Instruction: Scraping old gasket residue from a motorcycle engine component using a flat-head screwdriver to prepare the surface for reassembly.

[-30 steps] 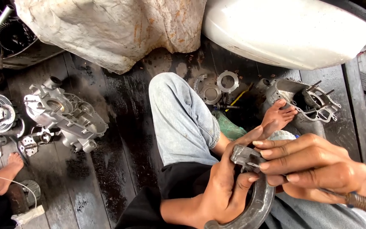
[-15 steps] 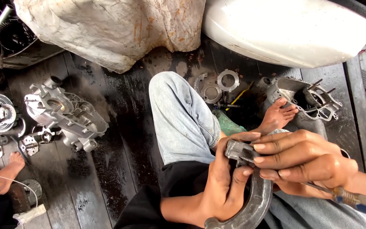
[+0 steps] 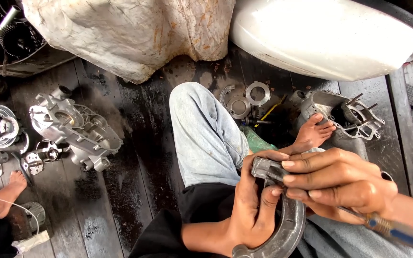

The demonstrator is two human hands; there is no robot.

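Note:
My left hand [image 3: 249,210] grips a curved grey metal brake shoe [image 3: 290,229] over my lap. The shoe's square upper end [image 3: 264,168] sticks out above my left thumb. My right hand [image 3: 340,184] lies across that upper end with its fingers pressed on it, and it also holds a tool with a blue handle [image 3: 397,231] that runs off to the lower right. The tool's tip is hidden under my fingers. My knee in light jeans [image 3: 206,134] is raised beneath both hands, and my bare foot [image 3: 314,131] rests on the floor beyond.
A grey engine casing [image 3: 75,129] and small metal parts [image 3: 1,126] lie on the dark oily plank floor at left. Another casing [image 3: 350,117] and ring-shaped plates [image 3: 247,98] sit by my foot. Another person's bare feet [image 3: 3,193] show at far left. A sack and a white body panel [image 3: 326,36] stand behind.
My right hand has slid a little left along the shoe's upper end, and the blue-handled tool has swung down with it. My left hand keeps its grip.

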